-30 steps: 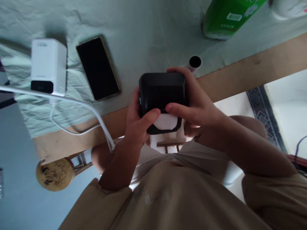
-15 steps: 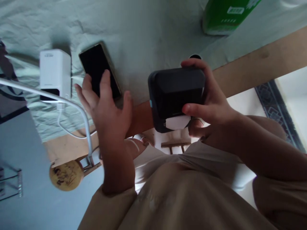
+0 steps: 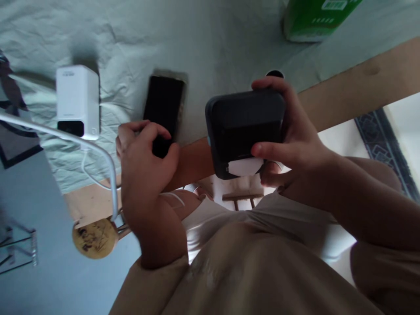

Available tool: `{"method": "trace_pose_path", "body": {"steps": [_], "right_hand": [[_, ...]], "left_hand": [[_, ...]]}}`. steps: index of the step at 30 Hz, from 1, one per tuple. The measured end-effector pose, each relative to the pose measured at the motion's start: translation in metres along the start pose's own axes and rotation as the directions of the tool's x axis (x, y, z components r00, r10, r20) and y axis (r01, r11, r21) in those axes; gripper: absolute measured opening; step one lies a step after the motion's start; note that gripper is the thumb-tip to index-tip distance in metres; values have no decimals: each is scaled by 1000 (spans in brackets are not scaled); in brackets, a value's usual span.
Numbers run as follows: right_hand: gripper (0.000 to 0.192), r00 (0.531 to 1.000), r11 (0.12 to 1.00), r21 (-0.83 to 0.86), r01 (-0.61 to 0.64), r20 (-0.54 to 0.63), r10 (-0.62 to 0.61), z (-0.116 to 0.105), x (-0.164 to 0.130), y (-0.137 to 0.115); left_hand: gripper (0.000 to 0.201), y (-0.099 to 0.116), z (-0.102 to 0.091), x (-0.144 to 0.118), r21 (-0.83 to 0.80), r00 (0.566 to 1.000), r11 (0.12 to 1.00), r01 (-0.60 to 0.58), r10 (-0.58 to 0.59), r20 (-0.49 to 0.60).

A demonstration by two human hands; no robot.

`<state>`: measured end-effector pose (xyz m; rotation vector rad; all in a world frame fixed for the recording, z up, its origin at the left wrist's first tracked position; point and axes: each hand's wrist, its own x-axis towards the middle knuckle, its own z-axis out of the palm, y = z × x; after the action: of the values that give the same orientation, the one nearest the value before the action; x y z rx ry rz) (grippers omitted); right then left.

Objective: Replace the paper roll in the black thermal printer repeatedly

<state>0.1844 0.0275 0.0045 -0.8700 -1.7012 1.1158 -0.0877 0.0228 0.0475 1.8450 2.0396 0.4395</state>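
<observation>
My right hand (image 3: 295, 148) grips a small black box-shaped device (image 3: 244, 127) over the table's edge. A white paper tab (image 3: 245, 166) sticks out of the device's near side. My left hand (image 3: 144, 166) pinches the near end of a black smartphone (image 3: 164, 105), which lies on the pale green cloth (image 3: 203, 39) and points away from me. The phone is just left of the black device.
A white box-shaped unit (image 3: 78, 98) with a white cable (image 3: 98, 148) stands at the left on the cloth. A green carton (image 3: 315, 17) is at the far right. A dark tube end (image 3: 274, 74) peeks behind my right fingers. The wooden table edge (image 3: 361, 83) runs diagonally; a round stool (image 3: 95, 238) is below.
My left hand let go of the black device, reached left to the phone and took hold of it. The phone has turned and slid right. My right hand shifted the device slightly right.
</observation>
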Motion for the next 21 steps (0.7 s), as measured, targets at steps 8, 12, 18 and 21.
{"method": "trace_pose_path", "body": {"steps": [8,12,18,21], "right_hand": [[76,1000,1000,-12,-20,-7,20,2,1,-4],[74,1000,1000,4,-13,-26,13,3,0,-7],[78,999,999,2,-35,13,35,2,1,-4],[75,999,999,-26,35,20,-35,1,3,-1]], "left_hand": [[72,6,12,-1,57,999,998,-35,36,-14],[70,10,18,3,80,999,997,7,-3,-49],[85,9,15,2,-6,998,1000,27,-28,-53],[99,3,5,-3,-21,1000,1000,-16,15,-19]]}}
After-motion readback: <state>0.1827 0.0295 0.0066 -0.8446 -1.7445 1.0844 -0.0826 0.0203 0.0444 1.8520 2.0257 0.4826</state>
